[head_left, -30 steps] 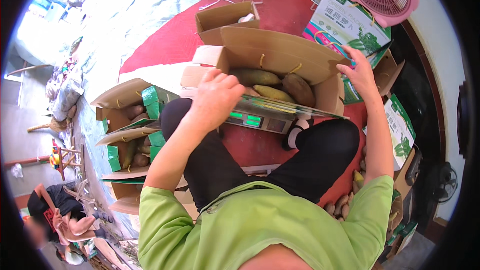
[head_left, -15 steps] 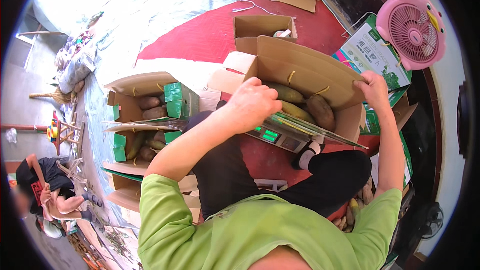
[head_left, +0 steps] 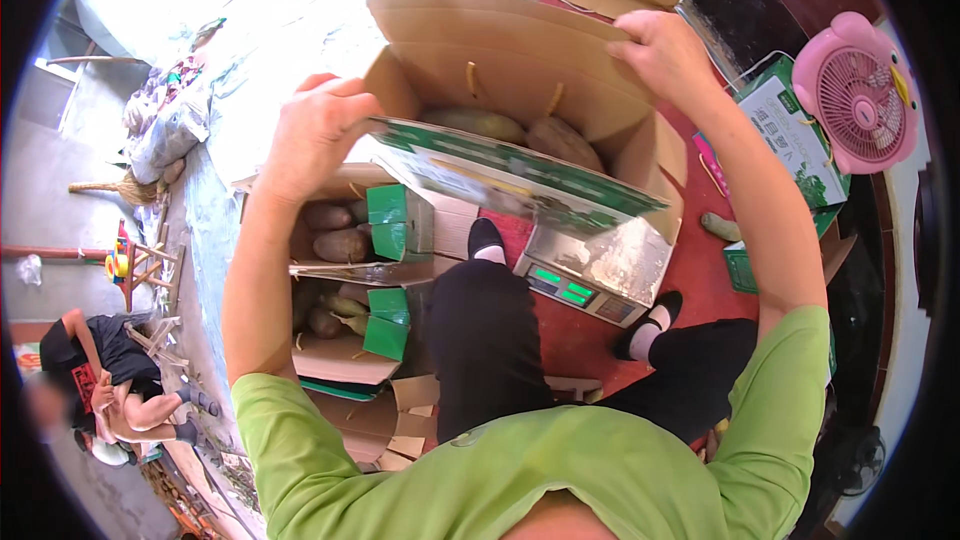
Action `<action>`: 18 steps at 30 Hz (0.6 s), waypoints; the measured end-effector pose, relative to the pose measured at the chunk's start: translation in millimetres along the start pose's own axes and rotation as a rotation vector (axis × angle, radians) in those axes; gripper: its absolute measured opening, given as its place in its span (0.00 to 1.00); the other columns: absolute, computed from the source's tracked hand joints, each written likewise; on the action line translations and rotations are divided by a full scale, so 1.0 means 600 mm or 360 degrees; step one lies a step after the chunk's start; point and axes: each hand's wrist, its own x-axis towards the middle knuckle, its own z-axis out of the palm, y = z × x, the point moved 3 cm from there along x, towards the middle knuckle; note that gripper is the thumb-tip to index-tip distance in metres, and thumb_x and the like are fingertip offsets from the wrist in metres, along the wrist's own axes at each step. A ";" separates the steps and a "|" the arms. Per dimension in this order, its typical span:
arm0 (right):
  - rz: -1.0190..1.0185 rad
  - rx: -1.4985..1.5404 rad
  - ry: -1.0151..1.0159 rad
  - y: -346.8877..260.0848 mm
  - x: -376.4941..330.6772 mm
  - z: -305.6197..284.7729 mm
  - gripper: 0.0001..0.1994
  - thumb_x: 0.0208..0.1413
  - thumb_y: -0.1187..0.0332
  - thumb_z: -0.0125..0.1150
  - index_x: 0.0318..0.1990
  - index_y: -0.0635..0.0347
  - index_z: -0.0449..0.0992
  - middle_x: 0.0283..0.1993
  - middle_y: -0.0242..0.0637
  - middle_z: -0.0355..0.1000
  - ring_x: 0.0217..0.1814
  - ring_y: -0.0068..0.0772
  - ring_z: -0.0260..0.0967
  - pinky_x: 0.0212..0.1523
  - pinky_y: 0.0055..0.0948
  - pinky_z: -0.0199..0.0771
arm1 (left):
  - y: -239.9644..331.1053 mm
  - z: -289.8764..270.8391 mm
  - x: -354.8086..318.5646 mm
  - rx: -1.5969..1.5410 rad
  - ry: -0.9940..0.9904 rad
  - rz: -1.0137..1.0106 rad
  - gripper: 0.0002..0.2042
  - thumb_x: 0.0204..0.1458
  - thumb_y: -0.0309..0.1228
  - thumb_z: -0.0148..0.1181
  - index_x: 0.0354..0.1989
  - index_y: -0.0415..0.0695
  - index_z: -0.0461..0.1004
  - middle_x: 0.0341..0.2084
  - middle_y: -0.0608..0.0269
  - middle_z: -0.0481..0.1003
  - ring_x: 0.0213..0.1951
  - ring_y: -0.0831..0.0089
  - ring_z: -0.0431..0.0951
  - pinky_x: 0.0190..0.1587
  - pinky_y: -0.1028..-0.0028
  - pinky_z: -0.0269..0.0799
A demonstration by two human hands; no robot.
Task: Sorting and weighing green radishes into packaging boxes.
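Observation:
Between my hands hangs an open cardboard box (head_left: 530,50), tilted, with green print on its outer side. Inside lie thick green-brown root vegetables (head_left: 562,143); the near wall hides part of them. My left hand (head_left: 318,130) grips the box at its left end, fingers bent over the edge. My right hand (head_left: 660,55) pinches the upper right corner of the raised far flap. Below the box a metal weighing scale (head_left: 600,275) with a lit green display stands on the red floor between my feet.
Two open boxes of similar roots, an upper box (head_left: 410,220) and a lower box (head_left: 345,360), stand to the left. At right, a pink fan (head_left: 860,90) rests on a printed carton (head_left: 790,120). A loose root (head_left: 720,227) lies nearby. A seated person (head_left: 110,375) is far left.
The box has risen off the scale and shifted left, uncovering more of the scale's plate. Both my hands have moved left and away with it.

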 end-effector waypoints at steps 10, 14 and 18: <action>-0.0101 0.0137 -0.0105 -0.210 0.183 0.283 0.11 0.48 0.59 0.64 0.37 0.51 0.80 0.37 0.40 0.76 0.43 0.47 0.74 0.42 0.45 0.73 | -0.223 0.005 -0.158 0.0473 -0.0229 -0.0293 0.04 0.46 0.30 0.61 0.25 0.44 0.75 0.23 0.60 0.71 0.33 0.58 0.74 0.45 0.63 0.69; -0.0163 0.0139 -0.0182 -0.269 0.204 0.398 0.09 0.49 0.60 0.63 0.33 0.52 0.79 0.37 0.40 0.76 0.42 0.46 0.74 0.42 0.45 0.74 | -0.275 0.031 -0.218 0.0575 -0.0352 -0.0405 0.02 0.47 0.28 0.58 0.25 0.45 0.75 0.24 0.60 0.71 0.32 0.59 0.75 0.47 0.63 0.69; -0.0225 0.0293 -0.0461 -0.331 0.185 0.467 0.08 0.49 0.71 0.55 0.35 0.52 0.81 0.38 0.39 0.78 0.44 0.42 0.76 0.42 0.41 0.77 | -0.342 0.072 -0.339 0.0717 -0.0694 -0.0771 0.03 0.48 0.29 0.56 0.26 0.48 0.76 0.27 0.59 0.74 0.33 0.58 0.77 0.42 0.61 0.72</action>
